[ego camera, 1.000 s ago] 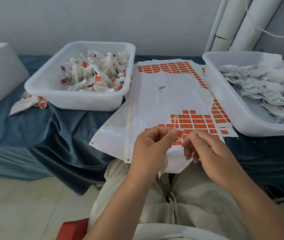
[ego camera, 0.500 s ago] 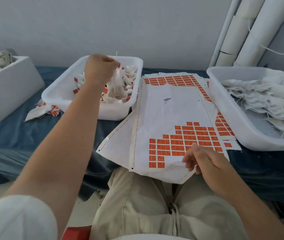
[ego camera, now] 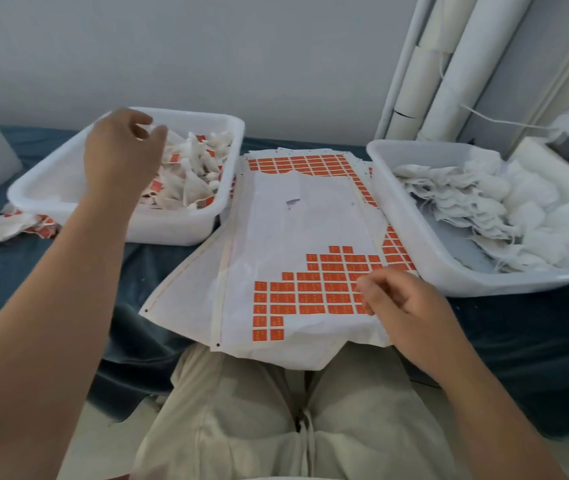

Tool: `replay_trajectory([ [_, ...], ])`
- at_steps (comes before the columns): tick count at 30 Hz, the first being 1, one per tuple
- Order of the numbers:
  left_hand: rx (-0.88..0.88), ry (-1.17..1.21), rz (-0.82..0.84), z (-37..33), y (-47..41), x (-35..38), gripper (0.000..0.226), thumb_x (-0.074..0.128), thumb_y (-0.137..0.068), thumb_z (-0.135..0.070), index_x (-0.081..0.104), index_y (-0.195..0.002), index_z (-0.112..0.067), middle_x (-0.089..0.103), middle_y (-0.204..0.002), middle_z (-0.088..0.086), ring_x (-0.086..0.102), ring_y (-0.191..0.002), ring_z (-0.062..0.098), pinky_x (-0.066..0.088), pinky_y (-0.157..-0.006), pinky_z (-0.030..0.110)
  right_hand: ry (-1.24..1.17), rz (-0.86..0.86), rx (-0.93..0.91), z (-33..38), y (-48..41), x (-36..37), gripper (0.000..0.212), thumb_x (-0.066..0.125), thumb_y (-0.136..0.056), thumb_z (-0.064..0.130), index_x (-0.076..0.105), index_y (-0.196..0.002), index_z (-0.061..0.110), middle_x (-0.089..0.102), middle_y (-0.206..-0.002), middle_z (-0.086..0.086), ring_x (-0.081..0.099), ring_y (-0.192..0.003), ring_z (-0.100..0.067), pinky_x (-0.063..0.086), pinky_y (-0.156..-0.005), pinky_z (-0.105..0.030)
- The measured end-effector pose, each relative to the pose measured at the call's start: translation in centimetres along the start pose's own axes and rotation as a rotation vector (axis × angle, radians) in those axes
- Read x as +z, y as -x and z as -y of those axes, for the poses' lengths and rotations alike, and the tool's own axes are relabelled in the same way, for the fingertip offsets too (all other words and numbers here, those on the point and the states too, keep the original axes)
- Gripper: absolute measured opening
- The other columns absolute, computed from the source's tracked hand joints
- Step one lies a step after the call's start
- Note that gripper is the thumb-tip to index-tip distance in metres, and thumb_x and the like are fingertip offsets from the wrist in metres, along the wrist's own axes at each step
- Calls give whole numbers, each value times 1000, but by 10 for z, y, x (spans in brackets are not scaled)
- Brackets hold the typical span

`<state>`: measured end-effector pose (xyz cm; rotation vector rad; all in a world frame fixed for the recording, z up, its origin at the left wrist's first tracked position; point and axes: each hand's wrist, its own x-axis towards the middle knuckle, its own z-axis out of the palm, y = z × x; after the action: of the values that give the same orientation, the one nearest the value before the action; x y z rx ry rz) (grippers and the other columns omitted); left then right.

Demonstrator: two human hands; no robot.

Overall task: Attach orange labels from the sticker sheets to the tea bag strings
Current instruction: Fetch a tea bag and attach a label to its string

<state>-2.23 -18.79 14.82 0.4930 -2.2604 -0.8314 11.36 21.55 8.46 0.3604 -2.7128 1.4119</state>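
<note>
Over the white plastic tub on the left [ego camera: 179,233] hangs the left hand [ego camera: 120,150], fingers loosely spread and empty above the labelled white tea bags [ego camera: 193,174]. That looks like the drop-off between bags. The right hand [ego camera: 404,299] sits curled on the white sticker sheet [ego camera: 297,220], right at the orange rectangular labels [ego camera: 311,289]; whether it pinches one cannot be told. The next move probably calls for a fresh bag from the plain white tea bags [ego camera: 466,199] in the white tub on the right [ego camera: 425,258], and a cleanly peeled label. A dark blue cloth [ego camera: 51,271] drapes the table, a pale grey wall [ego camera: 207,46] stands behind it, and white pipes [ego camera: 442,64] fill the corner.
</note>
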Motion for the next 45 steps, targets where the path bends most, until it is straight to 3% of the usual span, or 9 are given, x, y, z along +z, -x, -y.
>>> replay_trajectory([
  [4, 26, 218, 1, -23, 60, -15, 27, 60, -93, -52, 74, -104, -32, 68, -80, -21, 61, -69, -9, 43, -67, 16, -51, -269, 55, -8, -12, -33, 20, 57, -96, 63, 68, -102, 47, 74, -94, 24, 69, -86, 8, 53, -65, -16],
  [9, -7, 457, 211, -39, 150, -8, 14, 67, -97, -47, 75, -93, -36, 71, -78, -16, 58, -58, -4, 48, -56, 19, 81, -472, 161, -32, -51, -95, 28, 61, -90, 60, 74, -102, 39, 75, -94, 17, 68, -86, 0, 49, -79, -31],
  [13, -58, 531, 379, -48, 200, 11, 12, 67, -96, -47, 74, -89, -39, 72, -79, -14, 62, -61, -1, 49, -54, 17, 695, -110, 418, -70, -102, -155, 15, 71, -96, 39, 76, -105, 27, 75, -114, 1, 65, -95, -19, 45, -81, -36],
  [16, -95, 567, 464, -49, 227, 19, 13, 65, -97, -46, 74, -87, -43, 73, -79, -15, 67, -69, -1, 51, -54, 10, 1000, 227, 637, -91, -122, -177, 43, 83, -88, 33, 72, -127, 18, 63, -138, -7, 58, -125, -29, 45, -101, -38],
  [21, -159, 597, 557, -45, 247, 25, 19, 66, -99, -41, 73, -83, -47, 75, -80, -21, 70, -72, -7, 47, -55, 4, 1188, 188, 701, -117, -133, -184, 24, 78, -89, 22, 76, -108, 8, 70, -109, -10, 65, -100, -29, 55, -97, -40],
  [26, -186, 647, 587, -50, 250, 23, 15, 65, -98, -44, 75, -87, -44, 77, -85, -16, 73, -80, 2, 50, -58, 8, 1055, -4, 528, -109, -129, -201, 11, 70, -96, 15, 75, -87, 19, 73, -107, -10, 63, -95, -29, 51, -89, -37],
  [30, -193, 682, 606, -53, 253, 21, 15, 66, -98, -42, 77, -87, -40, 78, -86, -11, 73, -81, 10, 55, -57, 14, 850, -180, 287, -81, -115, -208, 8, 67, -100, 17, 74, -100, 20, 75, -109, -7, 59, -90, -22, 42, -81, -35],
  [34, -171, 677, 619, -58, 257, 18, 14, 67, -97, -43, 78, -88, -38, 78, -89, -15, 74, -83, 4, 52, -66, 10, 664, -219, 99, -34, -94, -202, 10, 65, -102, 25, 69, -98, 33, 70, -102, 17, 69, -81, -5, 43, -68, -30],
  [45, 142, 461, 466, -73, 274, 11, 49, 53, -94, -69, 56, -134, -41, 62, -123, -28, 61, -114, -5, 53, -86, 12, 497, 278, -138, 57, -45, -84, 6, 70, -86, 45, 74, -89, 49, 70, -96, 37, 68, -85, 12, 50, -74, -21],
])
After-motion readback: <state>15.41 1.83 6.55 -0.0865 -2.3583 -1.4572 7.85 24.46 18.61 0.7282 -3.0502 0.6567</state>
